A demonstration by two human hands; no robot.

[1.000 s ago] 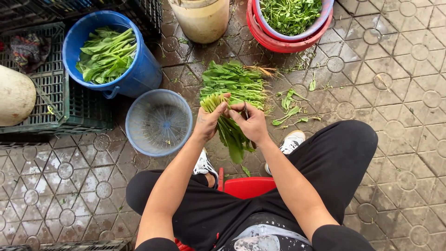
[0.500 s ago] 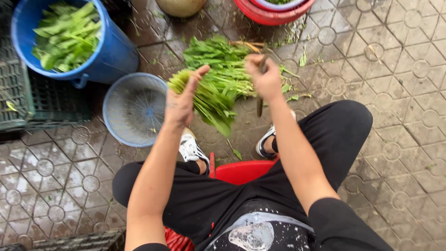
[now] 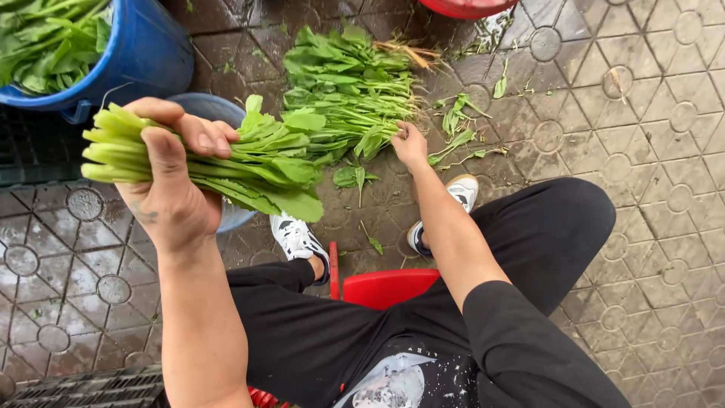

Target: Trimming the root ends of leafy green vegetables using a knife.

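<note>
My left hand (image 3: 170, 177) is raised close to the camera and grips a bunch of leafy green stalks (image 3: 249, 162), cut ends pointing left. My right hand (image 3: 410, 143) reaches down to a pile of leafy greens (image 3: 347, 83) lying on the wet paved ground, its fingers on the stems at the pile's near edge. I sit on a low red stool (image 3: 385, 287), legs in black trousers, white shoes (image 3: 298, 238) under the pile.
A blue bucket (image 3: 143, 57) full of trimmed greens stands at the top left. A blue basin (image 3: 226, 113) is mostly hidden behind my left hand. A red tub's rim (image 3: 468, 7) shows at the top. Loose leaf scraps (image 3: 461, 125) lie on the tiles. A black crate (image 3: 38, 143) stands left.
My left hand has lifted its bunch up and left toward the camera. My right hand has dropped from above the pile onto its stems. The view has tilted downward and closer.
</note>
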